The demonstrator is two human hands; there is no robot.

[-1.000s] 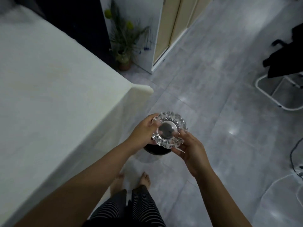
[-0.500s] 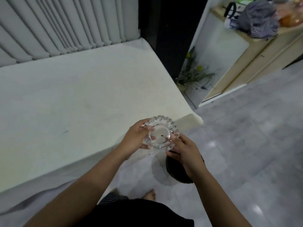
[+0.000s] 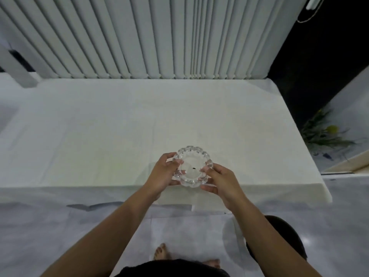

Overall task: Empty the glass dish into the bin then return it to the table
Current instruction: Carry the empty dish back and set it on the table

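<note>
A round clear glass dish with a scalloped rim is held upright over the near edge of the white-covered table. A small dark speck lies in its bowl. My left hand grips the dish's left side and my right hand grips its right side. Whether the dish touches the cloth I cannot tell. The dark round bin stands on the floor at the lower right, partly hidden behind my right forearm.
White vertical blinds hang behind the table. A potted plant with a yellow bloom stands to the right of the table, by a white cabinet. My bare feet are on the grey tiled floor below.
My view has swung left from the floor and bin to face the table. Both hands have carried the dish away from above the bin to over the table's near edge.
</note>
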